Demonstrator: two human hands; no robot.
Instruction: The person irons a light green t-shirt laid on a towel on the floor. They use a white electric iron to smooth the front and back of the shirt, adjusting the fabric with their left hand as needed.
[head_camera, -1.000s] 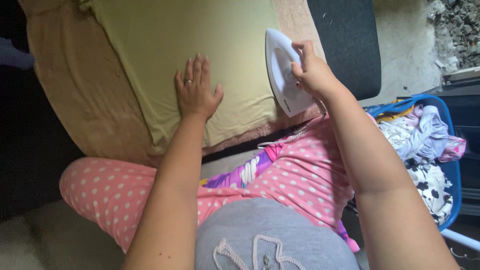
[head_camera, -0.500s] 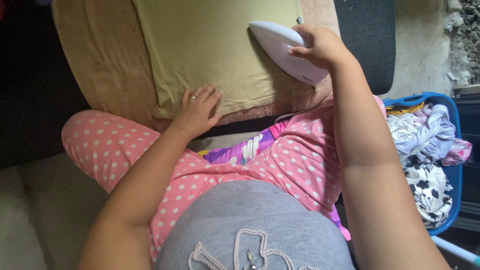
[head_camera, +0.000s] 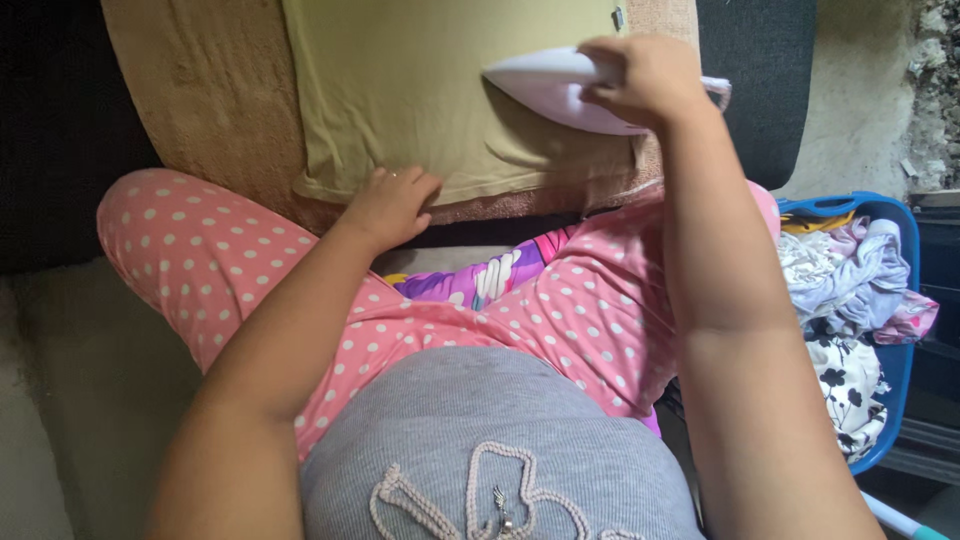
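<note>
The right hand (head_camera: 645, 78) clamps the white iron (head_camera: 560, 85) on the olive cloth (head_camera: 420, 90) while the left hand (head_camera: 388, 205), at seven o'clock from it, pins the hem (fingers apparently curled), so a slip risks a burn.

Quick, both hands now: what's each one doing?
Left hand: open, fingers resting on the olive garment hem.
Right hand: closed on the white iron.

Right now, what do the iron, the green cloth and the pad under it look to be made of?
Iron: white shell, smooth and slightly glossy, likely plastic; its soleplate is hidden. Green cloth: thin, soft, matte, probably a cotton-type knit, judging by its fine creases near the iron and hemmed edge. Pad: tan, thick, fuzzy nap, looks like a towel or fleece blanket. Right hand grips the iron; left hand presses the cloth's hem.
</note>
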